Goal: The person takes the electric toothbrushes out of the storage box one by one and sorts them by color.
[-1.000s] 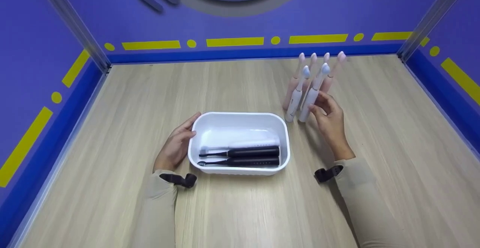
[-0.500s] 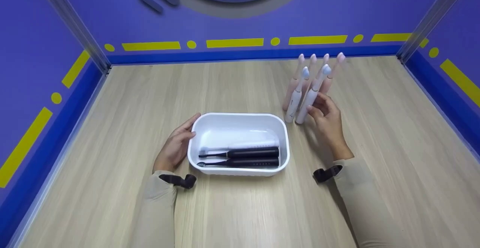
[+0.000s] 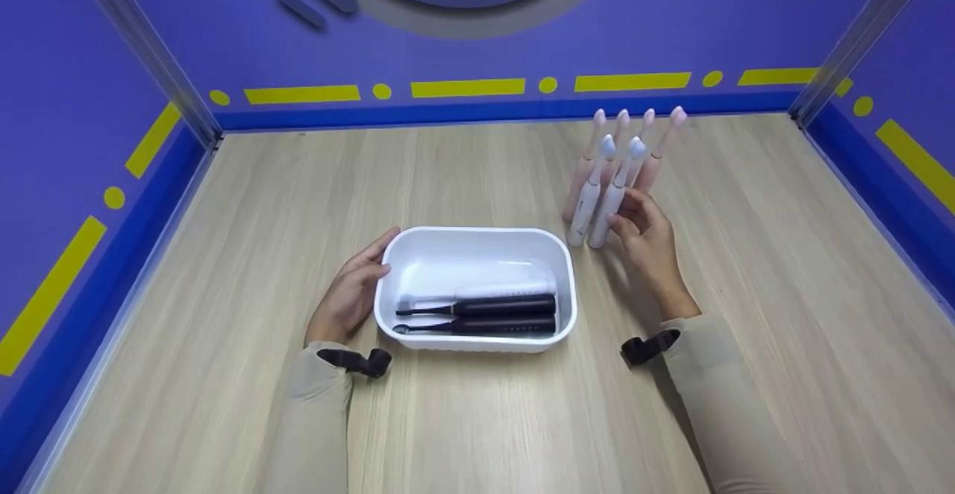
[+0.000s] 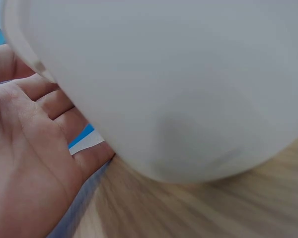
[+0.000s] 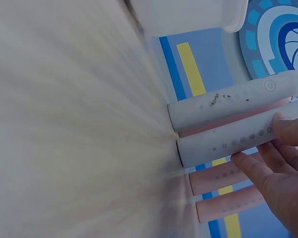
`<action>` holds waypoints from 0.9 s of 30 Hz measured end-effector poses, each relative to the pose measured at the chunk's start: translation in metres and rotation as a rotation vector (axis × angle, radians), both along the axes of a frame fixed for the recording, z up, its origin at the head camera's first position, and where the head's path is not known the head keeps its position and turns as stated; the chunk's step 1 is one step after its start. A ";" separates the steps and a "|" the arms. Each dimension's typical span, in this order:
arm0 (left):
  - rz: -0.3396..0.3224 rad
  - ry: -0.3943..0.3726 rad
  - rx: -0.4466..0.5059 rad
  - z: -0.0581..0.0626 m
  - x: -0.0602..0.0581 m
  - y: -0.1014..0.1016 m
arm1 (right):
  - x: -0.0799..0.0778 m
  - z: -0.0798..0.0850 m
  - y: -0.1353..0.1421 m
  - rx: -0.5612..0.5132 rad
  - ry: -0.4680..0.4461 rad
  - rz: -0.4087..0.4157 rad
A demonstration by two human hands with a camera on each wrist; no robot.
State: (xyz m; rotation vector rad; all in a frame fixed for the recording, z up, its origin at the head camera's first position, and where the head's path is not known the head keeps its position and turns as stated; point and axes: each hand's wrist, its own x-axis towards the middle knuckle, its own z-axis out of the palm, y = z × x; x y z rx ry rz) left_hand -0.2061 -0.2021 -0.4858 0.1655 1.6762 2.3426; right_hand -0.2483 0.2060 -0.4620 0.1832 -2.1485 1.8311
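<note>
My left hand (image 3: 347, 292) grips the left side of a white plastic bin (image 3: 477, 234), its thumb over the rim and its fingers outside. Inside lie two black electric toothbrushes (image 3: 503, 305) and, behind them, a partly hidden white one (image 3: 507, 289). To the right of the bin, my right hand (image 3: 650, 244) pinches a white electric toothbrush (image 3: 608, 214) by its handle; it stands nearly upright with its base at the table. Close on its left stands another white electric toothbrush (image 3: 584, 214). In the right wrist view, the thumb lies across the pinched handle (image 5: 226, 139).
Several pink electric toothbrushes (image 3: 580, 184) stand upright just behind the white pair, partly hidden by them and by the right hand. A wooden tabletop (image 3: 485, 404) lies under everything. Blue printed panels (image 3: 477, 54) wall the back and both sides.
The white toothbrush in my right hand has straightened from a rightward lean, and its head sits lower and further left. My right hand has shifted slightly left. The left hand still holds the bin.
</note>
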 end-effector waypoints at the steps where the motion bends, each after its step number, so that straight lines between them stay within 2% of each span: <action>1: 0.001 -0.001 -0.002 0.000 0.000 0.000 | 0.000 0.000 0.000 -0.002 -0.002 0.002; 11: -0.002 0.013 -0.043 0.000 0.000 -0.001 | -0.002 0.000 0.001 0.022 -0.044 0.021; 27: 0.002 0.001 -0.032 0.000 0.000 -0.001 | -0.003 0.000 0.000 0.058 -0.061 0.013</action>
